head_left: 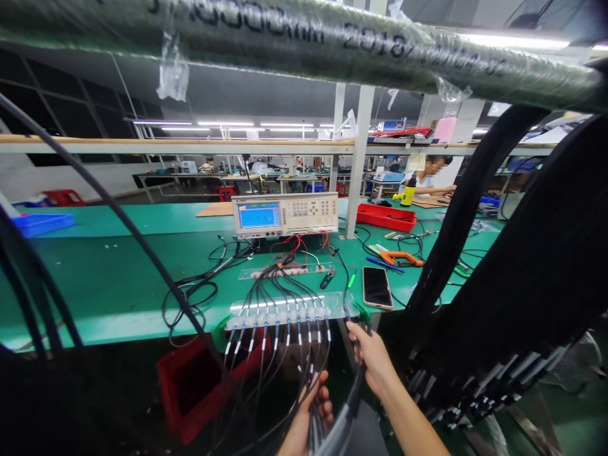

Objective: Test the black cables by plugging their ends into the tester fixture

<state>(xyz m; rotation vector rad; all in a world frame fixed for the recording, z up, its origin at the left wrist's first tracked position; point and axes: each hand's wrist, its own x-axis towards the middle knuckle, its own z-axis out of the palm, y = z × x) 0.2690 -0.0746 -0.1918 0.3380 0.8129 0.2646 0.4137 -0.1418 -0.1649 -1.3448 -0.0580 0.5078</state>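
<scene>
My left hand (308, 411) is closed around a bundle of thin black cables (314, 421) below the bench edge. Higher and to the right, my right hand (373, 358) pinches a black cable close to a connector (347, 315) at the right end of a clear plastic fixture strip (280, 310). More black cables hang beneath that hand. Along the strip, a row of blue-tipped plugs with white-labelled cables (287, 335) hangs over the edge. Behind it, black leads run to a second clear strip (256, 273) and a bench test meter (285, 215) with a lit blue screen.
On the green bench (118, 266) lie a phone (377, 287), an orange clamp (401, 258) and coiled cables (190, 294). A red bin (171, 392) stands below. Thick hanging cable bundles (513, 253) flank the right; a wrapped pipe (285, 44) crosses overhead. Another person (430, 180) sits beyond.
</scene>
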